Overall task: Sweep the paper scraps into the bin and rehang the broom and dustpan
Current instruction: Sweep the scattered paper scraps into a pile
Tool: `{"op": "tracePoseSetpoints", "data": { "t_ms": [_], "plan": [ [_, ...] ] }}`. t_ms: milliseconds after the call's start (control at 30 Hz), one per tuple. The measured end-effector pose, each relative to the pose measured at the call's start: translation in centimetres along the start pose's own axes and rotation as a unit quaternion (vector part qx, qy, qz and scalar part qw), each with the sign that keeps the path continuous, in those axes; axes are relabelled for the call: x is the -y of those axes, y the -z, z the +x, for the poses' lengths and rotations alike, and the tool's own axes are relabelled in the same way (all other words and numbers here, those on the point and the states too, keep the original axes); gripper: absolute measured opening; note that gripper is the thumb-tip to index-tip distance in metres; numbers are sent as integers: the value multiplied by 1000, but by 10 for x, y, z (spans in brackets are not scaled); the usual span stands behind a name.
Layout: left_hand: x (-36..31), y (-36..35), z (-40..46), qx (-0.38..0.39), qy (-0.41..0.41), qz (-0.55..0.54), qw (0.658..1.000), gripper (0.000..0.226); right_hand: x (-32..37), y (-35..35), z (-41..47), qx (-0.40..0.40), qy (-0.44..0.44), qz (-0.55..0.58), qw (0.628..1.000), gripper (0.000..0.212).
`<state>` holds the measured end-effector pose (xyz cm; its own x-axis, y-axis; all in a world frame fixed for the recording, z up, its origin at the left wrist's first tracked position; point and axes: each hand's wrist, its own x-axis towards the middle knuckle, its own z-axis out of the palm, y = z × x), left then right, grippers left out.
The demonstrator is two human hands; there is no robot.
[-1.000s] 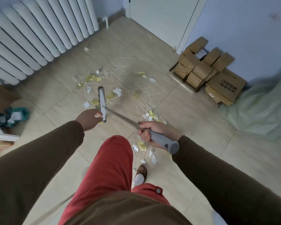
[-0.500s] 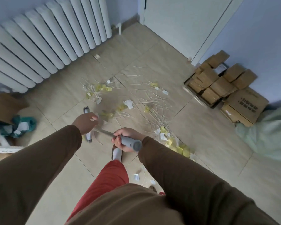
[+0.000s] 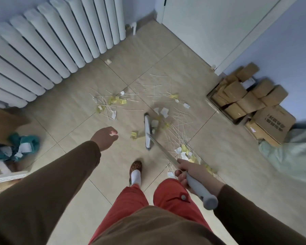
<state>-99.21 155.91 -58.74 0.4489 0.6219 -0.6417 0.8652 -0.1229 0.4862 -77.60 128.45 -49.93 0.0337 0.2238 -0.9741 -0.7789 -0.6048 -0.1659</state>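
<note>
Since the earlier frame, left hand (image 3: pixel 105 137) has let go, fingers loosely spread; right hand (image 3: pixel 189 171) fingers wrap the long grey-handled broom (image 3: pixel 148 131) among white and yellow paper scraps (image 3: pixel 163 112).

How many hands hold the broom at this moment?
1. The right hand grips the broom by its grey handle, near the right knee. The left hand is off it, open above the floor, left of the broom head.
</note>
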Motion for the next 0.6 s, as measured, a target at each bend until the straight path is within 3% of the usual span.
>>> {"op": "tracePoseSetpoints", "data": {
  "t_ms": [233,400,600],
  "plan": [
    [0,15,12,-2,2,7,1000,26,17,-43,-17,109,-29,-53,992,38],
    [-5,26,17,-8,21,10,1000,27,45,-105,32,219,-90,-27,971,13],
    [-13,29,35,-22,30,35,999,24,83,-110,83,193,-90,12,977,18]
  ]
}}
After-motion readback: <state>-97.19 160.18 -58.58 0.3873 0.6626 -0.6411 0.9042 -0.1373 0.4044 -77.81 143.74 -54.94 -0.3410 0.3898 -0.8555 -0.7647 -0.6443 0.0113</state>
